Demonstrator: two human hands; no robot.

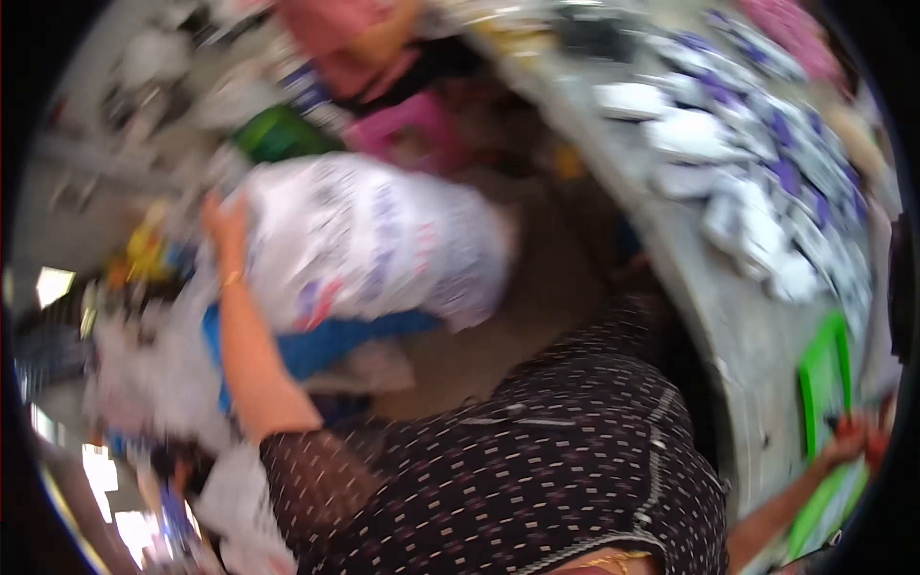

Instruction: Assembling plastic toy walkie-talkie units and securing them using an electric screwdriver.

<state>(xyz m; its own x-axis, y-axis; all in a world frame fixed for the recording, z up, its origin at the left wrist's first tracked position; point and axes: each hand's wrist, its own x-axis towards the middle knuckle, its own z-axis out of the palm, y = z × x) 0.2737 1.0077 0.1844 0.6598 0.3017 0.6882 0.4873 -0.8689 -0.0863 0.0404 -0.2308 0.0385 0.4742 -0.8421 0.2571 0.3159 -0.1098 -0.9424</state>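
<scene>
My left arm reaches forward at the left, a thin bangle at its wrist. At its end my left hand [227,230] grips the near-left end of a large white plastic sack [355,240] with blue and red print. The sack looks full and lies on its side; motion blurs it. Far to the right, my right hand [843,446] is by a bright green plastic tray [822,379] on the worktable. Its fingers look closed round a small thing with a dark tip, too blurred to name.
A grey worktable [690,287] curves along the right, heaped with white and purple pieces [767,163]. Beyond the sack are a pink plastic stool [407,134], a green bundle [283,134] and a person in pink [335,43]. Pale plastic bags [172,364] and blue sheeting [316,350] lie at left.
</scene>
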